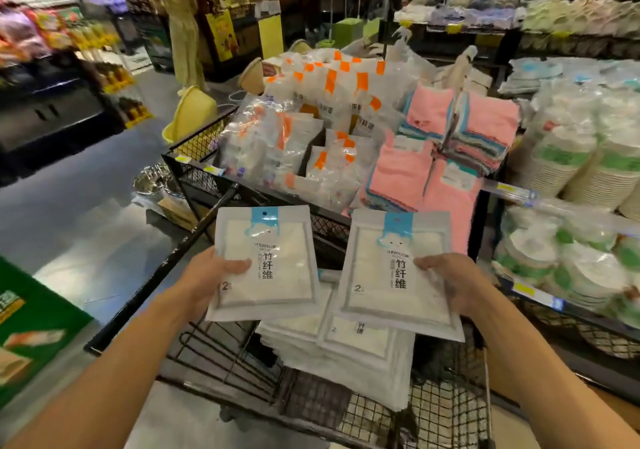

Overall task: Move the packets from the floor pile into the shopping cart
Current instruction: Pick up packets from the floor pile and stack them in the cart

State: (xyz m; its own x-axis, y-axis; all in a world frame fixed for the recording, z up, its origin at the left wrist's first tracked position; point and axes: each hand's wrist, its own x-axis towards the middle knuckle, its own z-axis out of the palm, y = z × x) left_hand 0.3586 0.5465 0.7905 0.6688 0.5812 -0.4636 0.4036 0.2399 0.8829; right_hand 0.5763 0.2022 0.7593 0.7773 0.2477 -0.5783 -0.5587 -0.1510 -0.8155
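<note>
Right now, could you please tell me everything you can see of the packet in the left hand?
The packet in the left hand is a flat, white, glossy plastic pouch with a pale blue header, a small hang hole, dark printed characters and a "2". It is held almost face-up, tilted slightly, above the stack of matching packets in the shopping cart. The left hand grips its left edge, thumb on top.

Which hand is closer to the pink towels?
Right. The right hand, holding a packet, is just below the pink towels. The left hand, holding another packet, is farther left.

head view, close, downward over cart (242,355)
</note>
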